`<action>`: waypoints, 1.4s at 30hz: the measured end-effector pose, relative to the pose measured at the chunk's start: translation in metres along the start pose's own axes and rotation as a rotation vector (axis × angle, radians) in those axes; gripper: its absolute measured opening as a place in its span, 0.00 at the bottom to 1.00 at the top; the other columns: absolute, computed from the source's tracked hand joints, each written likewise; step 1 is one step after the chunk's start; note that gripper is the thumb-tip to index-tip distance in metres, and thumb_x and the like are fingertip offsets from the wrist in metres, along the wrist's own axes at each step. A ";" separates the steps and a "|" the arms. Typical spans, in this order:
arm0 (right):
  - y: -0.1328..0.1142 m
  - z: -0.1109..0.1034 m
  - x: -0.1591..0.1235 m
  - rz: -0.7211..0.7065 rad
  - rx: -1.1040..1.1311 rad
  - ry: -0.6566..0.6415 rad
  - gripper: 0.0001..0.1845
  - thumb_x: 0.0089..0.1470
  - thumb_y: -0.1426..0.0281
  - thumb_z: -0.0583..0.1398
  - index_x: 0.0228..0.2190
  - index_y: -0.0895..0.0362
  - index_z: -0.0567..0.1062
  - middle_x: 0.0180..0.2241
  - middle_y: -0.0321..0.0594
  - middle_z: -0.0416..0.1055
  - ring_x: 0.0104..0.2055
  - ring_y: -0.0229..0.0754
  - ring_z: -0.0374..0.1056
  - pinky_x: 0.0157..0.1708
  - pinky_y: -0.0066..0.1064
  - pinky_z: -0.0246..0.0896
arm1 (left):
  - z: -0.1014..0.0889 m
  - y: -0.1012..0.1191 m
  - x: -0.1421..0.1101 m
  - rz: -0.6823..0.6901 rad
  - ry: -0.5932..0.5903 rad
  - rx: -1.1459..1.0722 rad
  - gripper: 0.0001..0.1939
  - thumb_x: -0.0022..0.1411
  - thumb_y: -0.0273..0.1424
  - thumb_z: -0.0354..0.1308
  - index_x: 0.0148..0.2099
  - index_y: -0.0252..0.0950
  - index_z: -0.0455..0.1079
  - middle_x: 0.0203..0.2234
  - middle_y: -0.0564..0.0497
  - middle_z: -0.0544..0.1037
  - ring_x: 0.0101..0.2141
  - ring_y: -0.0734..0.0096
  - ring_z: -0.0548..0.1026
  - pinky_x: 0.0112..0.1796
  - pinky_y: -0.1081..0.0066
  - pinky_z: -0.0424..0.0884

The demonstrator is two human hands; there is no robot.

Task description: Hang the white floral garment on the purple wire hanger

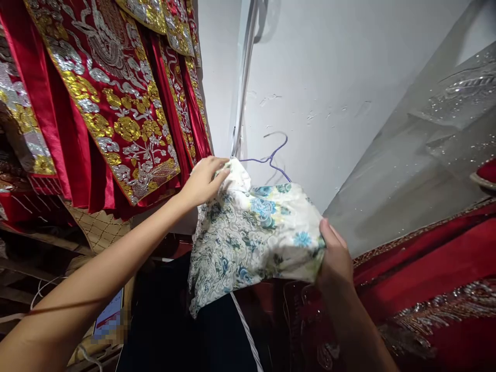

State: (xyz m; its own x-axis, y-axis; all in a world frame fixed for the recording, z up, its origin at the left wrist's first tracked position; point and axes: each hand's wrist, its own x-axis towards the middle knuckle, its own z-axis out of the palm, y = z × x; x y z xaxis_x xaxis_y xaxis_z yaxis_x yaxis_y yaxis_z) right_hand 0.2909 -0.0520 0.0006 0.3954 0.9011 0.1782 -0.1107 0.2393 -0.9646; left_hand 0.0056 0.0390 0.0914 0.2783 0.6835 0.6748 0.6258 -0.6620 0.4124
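Note:
A white garment with blue and green flowers (251, 232) hangs on a purple wire hanger (271, 155) in front of me. My left hand (203, 181) is closed on the cloth at its upper left, near the collar. My right hand (335, 256) grips the garment's right edge, thumb on top and fingers behind the fabric. The hanger's hook sticks up above the garment, close to a white vertical pole (244, 77).
Red robes with gold and silver embroidery (112, 103) hang at the upper left. More red embroidered cloth (426, 268) and a sheer sequined fabric (445, 129) lie at the right. A white wall (329, 77) stands behind. Dark cloth (174, 320) is below.

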 end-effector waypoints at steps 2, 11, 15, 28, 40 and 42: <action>-0.007 -0.001 -0.029 -0.127 -0.162 -0.211 0.27 0.57 0.48 0.59 0.50 0.52 0.77 0.39 0.44 0.79 0.39 0.50 0.77 0.34 0.34 0.74 | 0.006 0.022 -0.007 -0.101 -0.079 -0.262 0.23 0.70 0.43 0.47 0.56 0.34 0.70 0.52 0.41 0.75 0.53 0.57 0.72 0.54 0.59 0.67; -0.026 0.023 -0.026 -0.312 -0.446 -0.894 0.23 0.58 0.54 0.62 0.52 0.49 0.77 0.54 0.44 0.72 0.55 0.50 0.68 0.52 0.38 0.67 | -0.034 0.065 -0.075 -0.466 -0.719 -0.689 0.20 0.49 0.18 0.56 0.45 0.34 0.73 0.42 0.45 0.78 0.44 0.61 0.77 0.36 0.71 0.76; 0.007 0.031 0.022 -0.320 -0.500 -0.612 0.27 0.60 0.53 0.59 0.58 0.48 0.70 0.60 0.45 0.64 0.61 0.52 0.61 0.51 0.38 0.65 | -0.076 0.040 -0.065 -0.448 -0.836 -0.602 0.13 0.56 0.22 0.52 0.40 0.36 0.76 0.38 0.46 0.80 0.39 0.61 0.79 0.31 0.70 0.78; -0.004 0.094 0.083 0.045 0.105 -0.573 0.20 0.45 0.54 0.71 0.28 0.59 0.80 0.26 0.42 0.77 0.28 0.45 0.73 0.29 0.33 0.67 | -0.049 -0.026 -0.058 0.196 0.232 0.311 0.10 0.64 0.31 0.56 0.46 0.35 0.72 0.35 0.46 0.77 0.39 0.62 0.74 0.44 0.63 0.69; 0.057 0.027 0.074 -0.059 0.020 -0.264 0.21 0.52 0.52 0.66 0.34 0.58 0.79 0.29 0.43 0.78 0.32 0.49 0.74 0.29 0.35 0.68 | 0.090 -0.047 -0.162 -0.178 -0.548 0.188 0.15 0.70 0.42 0.48 0.41 0.39 0.71 0.25 0.49 0.76 0.29 0.60 0.76 0.28 0.71 0.59; 0.071 0.025 0.069 -0.221 -0.056 -0.072 0.20 0.54 0.53 0.64 0.38 0.58 0.78 0.34 0.45 0.78 0.37 0.49 0.74 0.35 0.36 0.68 | 0.104 -0.039 -0.175 -0.222 -0.488 0.041 0.18 0.72 0.41 0.46 0.36 0.37 0.70 0.25 0.49 0.75 0.29 0.63 0.75 0.29 0.71 0.61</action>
State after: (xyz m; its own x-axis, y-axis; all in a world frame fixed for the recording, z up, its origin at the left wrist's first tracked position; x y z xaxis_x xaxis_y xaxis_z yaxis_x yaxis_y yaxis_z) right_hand 0.2873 0.0361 -0.0507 0.3382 0.8530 0.3976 0.0230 0.4148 -0.9096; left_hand 0.0082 -0.0234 -0.1061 0.4362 0.8756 0.2072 0.7335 -0.4794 0.4818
